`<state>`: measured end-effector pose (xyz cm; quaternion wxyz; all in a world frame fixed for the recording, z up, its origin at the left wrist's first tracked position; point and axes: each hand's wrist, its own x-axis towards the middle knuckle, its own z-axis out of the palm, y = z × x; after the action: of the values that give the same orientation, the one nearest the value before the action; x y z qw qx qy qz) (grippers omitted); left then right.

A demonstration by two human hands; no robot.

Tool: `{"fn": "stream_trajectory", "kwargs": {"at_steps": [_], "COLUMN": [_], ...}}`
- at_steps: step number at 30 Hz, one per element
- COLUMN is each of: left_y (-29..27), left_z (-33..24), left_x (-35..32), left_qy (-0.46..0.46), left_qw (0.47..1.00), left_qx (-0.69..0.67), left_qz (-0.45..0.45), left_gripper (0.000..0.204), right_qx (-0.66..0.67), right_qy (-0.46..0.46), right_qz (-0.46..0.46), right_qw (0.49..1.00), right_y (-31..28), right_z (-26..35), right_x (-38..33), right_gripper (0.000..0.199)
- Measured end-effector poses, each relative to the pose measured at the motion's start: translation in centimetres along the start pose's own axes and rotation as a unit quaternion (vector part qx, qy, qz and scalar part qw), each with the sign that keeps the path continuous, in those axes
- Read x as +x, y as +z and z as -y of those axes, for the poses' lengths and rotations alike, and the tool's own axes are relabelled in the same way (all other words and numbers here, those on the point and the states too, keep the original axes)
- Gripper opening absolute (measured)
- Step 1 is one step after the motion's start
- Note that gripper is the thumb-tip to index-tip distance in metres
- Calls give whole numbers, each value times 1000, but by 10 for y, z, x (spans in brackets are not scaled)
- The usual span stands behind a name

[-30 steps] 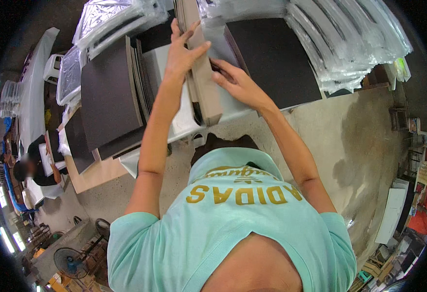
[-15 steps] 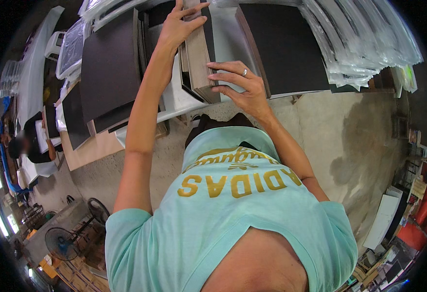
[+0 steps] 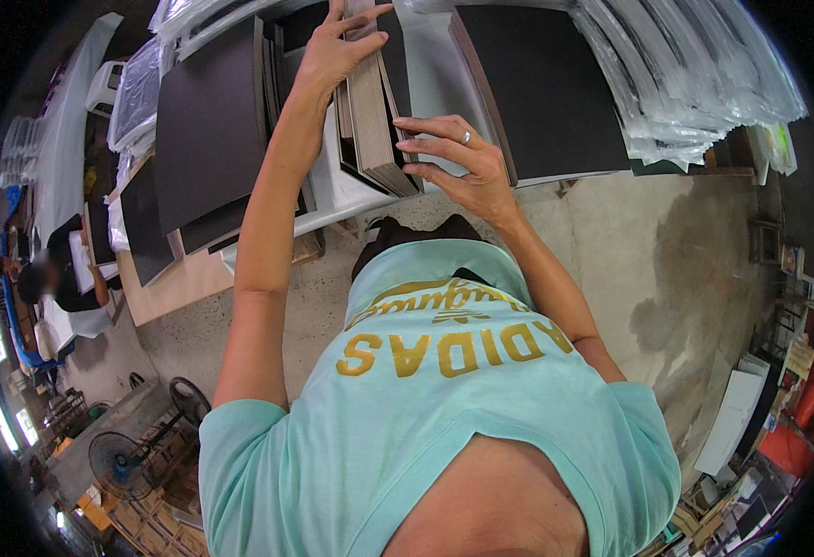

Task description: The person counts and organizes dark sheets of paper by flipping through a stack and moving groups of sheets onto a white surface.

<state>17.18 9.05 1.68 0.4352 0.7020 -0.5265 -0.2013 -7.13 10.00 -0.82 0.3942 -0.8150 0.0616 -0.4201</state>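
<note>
A stack of black-faced boards (image 3: 370, 125) stands on edge at the table's front, its grey-brown edges upward. My left hand (image 3: 337, 56) reaches across the far part of the stack, thumb and forefinger over its right side; its other fingertips are cut off by the upper frame edge. My right hand (image 3: 463, 162), with a ring on one finger, rests its parted fingertips against the right side of the stack's near end. There, a thin board (image 3: 393, 107) leans slightly apart from the rest, with a narrow gap between.
More black boards (image 3: 212, 121) lie at left, and a black-topped pile (image 3: 537, 93) sits at right. Clear plastic-wrapped packs (image 3: 676, 74) are heaped beyond it. Standing fans (image 3: 119, 464) are at lower left. Another person (image 3: 64, 274) is at far left.
My left hand and most of the stack have shifted slightly left. A narrow gap has opened between the stack and its rightmost board. My right hand has hardly moved.
</note>
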Motion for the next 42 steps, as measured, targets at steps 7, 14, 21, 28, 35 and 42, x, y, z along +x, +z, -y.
{"fn": "stream_trajectory", "kwargs": {"at_steps": [7, 14, 21, 28, 35, 42], "left_y": [2, -2, -4, -1, 2, -1], "left_z": [1, -56, -33, -10, -21, -8], "left_x": [4, -11, -5, -1, -2, -3], "left_qy": [34, -178, -165, -48, -138, -72], "left_qw": [997, 980, 982, 997, 988, 994], "left_qx": [71, 87, 96, 53, 62, 79], "left_qz": [-9, -5, 7, 11, 12, 13], "left_gripper": [41, 49, 50, 48, 47, 49], "right_qx": [-4, -41, -58, -35, -53, -54], "right_qy": [5, -4, -13, 14, 14, 17], "right_qz": [-2, -18, -25, -24, 2, -7], "right_qw": [1000, 999, 998, 999, 998, 998], "right_y": [-1, 2, 2, 4, 1, 3], "right_z": [0, -1, 0, -2, 1, 0], "right_x": [-2, -2, 0, -8, -4, -2], "right_gripper": [36, 38, 36, 32, 26, 26]}}
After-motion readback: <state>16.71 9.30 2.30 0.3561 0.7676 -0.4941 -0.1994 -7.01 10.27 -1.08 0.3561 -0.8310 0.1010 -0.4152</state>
